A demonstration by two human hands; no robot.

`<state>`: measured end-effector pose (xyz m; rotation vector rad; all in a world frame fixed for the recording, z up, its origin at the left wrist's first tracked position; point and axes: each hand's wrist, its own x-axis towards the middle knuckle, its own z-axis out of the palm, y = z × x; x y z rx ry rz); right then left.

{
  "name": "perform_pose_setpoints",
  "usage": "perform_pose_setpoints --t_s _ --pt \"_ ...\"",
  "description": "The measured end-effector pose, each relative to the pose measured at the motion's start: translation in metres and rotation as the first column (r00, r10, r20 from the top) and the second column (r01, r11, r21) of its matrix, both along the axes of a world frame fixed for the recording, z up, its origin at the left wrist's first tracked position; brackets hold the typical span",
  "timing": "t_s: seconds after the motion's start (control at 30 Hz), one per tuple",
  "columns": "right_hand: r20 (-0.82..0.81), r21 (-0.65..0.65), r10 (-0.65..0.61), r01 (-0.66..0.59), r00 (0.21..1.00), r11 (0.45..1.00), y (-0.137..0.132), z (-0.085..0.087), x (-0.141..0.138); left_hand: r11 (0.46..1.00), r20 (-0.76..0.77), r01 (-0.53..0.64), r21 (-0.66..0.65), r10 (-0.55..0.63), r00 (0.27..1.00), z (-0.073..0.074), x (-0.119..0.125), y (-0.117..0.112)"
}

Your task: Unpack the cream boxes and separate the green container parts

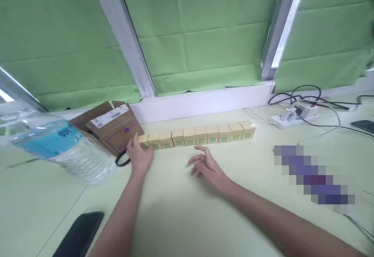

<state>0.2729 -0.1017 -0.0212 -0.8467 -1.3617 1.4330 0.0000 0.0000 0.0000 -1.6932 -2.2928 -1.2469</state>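
Note:
A row of several small tan boxes [201,135], each with a green label on its front, stands side by side on the pale table. At the row's left end my left hand [140,156] has its fingers and thumb around the leftmost small box [143,139], partly hiding it. My right hand [209,169] hovers in front of the row's middle, fingers apart and loosely bent, with nothing in it. A black loop [122,158] lies beside my left wrist.
An opened brown carton [119,130] and a large clear water bottle [87,159] are on the left. A dark phone [78,233] lies at the front left. At the back right is a power strip [292,117] with tangled cables. A pixelated patch covers something on the right.

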Motion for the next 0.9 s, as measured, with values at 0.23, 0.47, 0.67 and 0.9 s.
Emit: perform_pose_setpoints --t_s 0.23,0.47,0.67,0.9 --pt "-0.037 -0.008 -0.017 0.016 0.999 1.000 -0.006 0.007 -0.009 0.994 0.075 0.054 0.098 -0.061 0.995 -0.010 -0.005 -0.009" --pt "-0.038 -0.010 -0.037 0.037 0.999 0.999 -0.008 0.006 -0.008 0.969 0.235 -0.104 0.223 0.050 0.971 -0.010 -0.005 -0.020" --pt "-0.042 -0.010 -0.068 0.068 0.997 0.998 -0.007 0.004 -0.008 0.876 0.243 -0.145 0.460 0.032 0.969 0.000 0.008 -0.028" --pt "-0.024 -0.021 -0.081 0.080 0.996 0.997 -0.005 0.002 -0.008 0.817 0.225 0.039 0.576 -0.205 0.952 0.013 0.050 -0.050"
